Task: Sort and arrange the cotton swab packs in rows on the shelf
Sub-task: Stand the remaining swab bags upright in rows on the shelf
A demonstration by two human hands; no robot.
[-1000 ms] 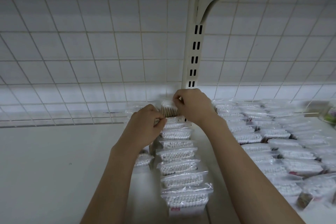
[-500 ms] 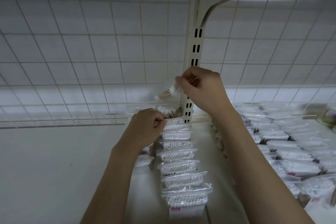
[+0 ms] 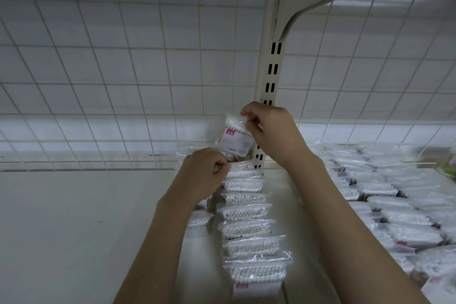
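Pack (image 3: 235, 136), pinched by right hand (image 3: 274, 131), has been lifted clear above the row (image 3: 246, 215)'s back end. Left hand (image 3: 202, 175) pinches the rearmost pack there. Reinsertion likely follows.

Single head-worn wide view, forward and down, close over the shelf (image 3: 74, 229).

White shelf (image 3: 74, 229) — swab packs (image 3: 249, 229) in rows on it.
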